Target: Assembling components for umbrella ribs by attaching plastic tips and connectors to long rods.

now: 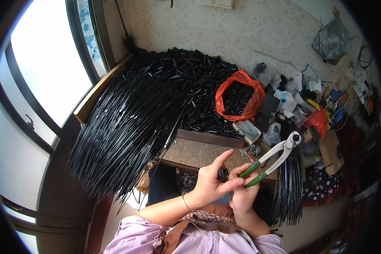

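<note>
My left hand [210, 182] holds a short black tube piece [223, 172] in its curled fingers, with the index finger and thumb stretched out. Beside it, my right hand [244, 195] grips pincers [289, 144] by their green handles. Their metal head points up and to the right, away from me, and the handles are spread apart. My left thumb reaches across to the right hand near the lower handle; whether they touch I cannot tell. Both hands are in front of my body at the near edge of a worn brown bench [194, 153].
Long thin black rods [118, 131] fan over the bench's left side. Behind lie heaped black tube pieces [178, 63] and a red plastic bag [221, 108] of similar parts. More black rods [288, 186] hang at the right, below clutter and a cardboard box [329, 152]. A metal strip [209, 138] edges the heap.
</note>
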`<action>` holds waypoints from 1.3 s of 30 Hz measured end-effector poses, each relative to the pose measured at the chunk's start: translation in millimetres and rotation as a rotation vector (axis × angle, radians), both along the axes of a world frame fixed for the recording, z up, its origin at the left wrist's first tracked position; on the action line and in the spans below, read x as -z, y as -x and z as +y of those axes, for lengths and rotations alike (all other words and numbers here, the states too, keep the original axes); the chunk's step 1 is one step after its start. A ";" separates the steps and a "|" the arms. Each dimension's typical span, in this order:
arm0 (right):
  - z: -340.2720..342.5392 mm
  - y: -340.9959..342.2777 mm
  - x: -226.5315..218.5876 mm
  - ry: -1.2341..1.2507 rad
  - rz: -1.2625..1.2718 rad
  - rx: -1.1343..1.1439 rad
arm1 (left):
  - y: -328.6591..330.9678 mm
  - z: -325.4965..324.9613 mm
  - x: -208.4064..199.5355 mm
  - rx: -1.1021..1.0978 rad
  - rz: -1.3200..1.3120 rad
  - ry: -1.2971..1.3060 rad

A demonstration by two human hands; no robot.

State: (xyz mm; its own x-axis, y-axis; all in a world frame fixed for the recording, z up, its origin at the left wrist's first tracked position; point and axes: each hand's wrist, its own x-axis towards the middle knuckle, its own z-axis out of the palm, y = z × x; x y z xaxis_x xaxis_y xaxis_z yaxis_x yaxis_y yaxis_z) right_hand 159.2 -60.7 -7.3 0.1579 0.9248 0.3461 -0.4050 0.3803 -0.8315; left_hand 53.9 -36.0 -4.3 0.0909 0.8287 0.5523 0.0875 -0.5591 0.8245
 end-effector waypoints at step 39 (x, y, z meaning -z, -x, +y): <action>-29.6 -54.0 -3.3 0.220 -0.968 -0.382 | 41.9 30.6 -13.5 0.088 -0.088 0.021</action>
State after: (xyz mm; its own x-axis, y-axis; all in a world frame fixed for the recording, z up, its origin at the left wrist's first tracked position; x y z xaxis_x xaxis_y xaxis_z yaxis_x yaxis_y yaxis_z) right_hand 213.2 -90.3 -3.9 -0.4092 0.9124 -0.0116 0.4049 0.1702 -0.8984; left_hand 12.0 -5.4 9.2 0.1156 0.8314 0.5436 -0.0345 -0.5436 0.8387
